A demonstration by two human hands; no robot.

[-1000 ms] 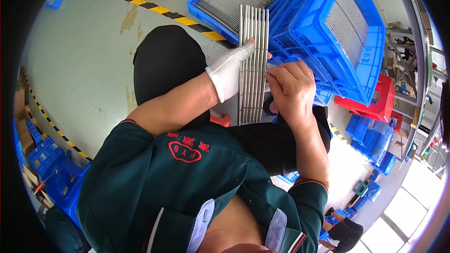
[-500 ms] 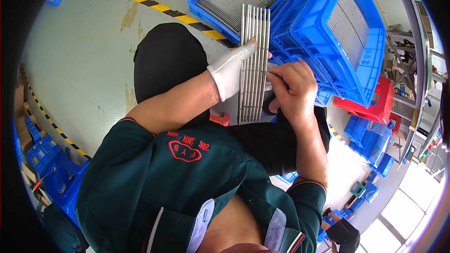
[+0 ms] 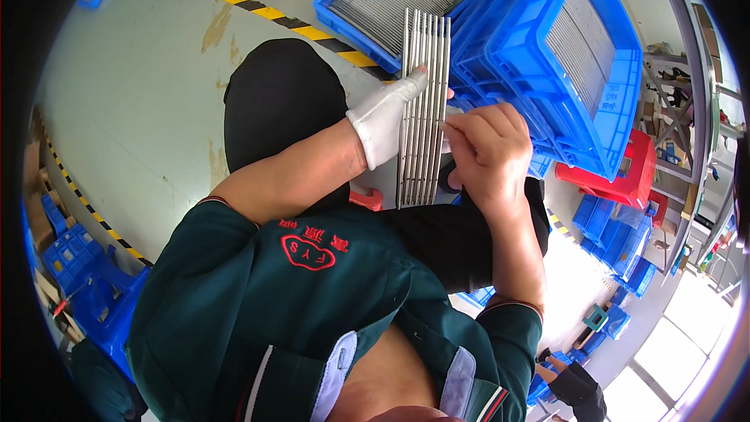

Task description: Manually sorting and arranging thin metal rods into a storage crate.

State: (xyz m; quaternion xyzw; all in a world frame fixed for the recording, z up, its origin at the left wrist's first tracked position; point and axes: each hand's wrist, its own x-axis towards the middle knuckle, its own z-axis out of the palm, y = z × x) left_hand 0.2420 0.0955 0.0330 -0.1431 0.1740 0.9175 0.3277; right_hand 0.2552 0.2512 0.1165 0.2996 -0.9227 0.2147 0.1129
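Note:
Several slim metal rods (image 3: 423,144) lie side by side in a flat row, held upright in front of me above my lap. My left hand (image 3: 384,119), in a white glove with a bare thumb tip, is closed round the row from its left side. My bare right hand (image 3: 494,147) is at the row's right edge, thumb and forefinger pinched together beside the outermost rod. Whatever lies between those fingertips is too small to make out. Part of the glove shows behind the rods, and the remaining left fingers are mostly hidden.
Ahead to the right, stacked blue crates (image 3: 500,66) rise on a red stool (image 3: 625,172), the top one holding rods. Another blue crate (image 3: 344,26) of rods is beside them. Striped tape (image 3: 269,13) crosses the floor. Shelving (image 3: 678,168) lines the right; a person (image 3: 580,391) is lower right.
My right hand has shifted slightly right and turned a little, its fingertips still by the rods' edge. The left hand and rods are almost unmoved. The person at lower right has moved slightly.

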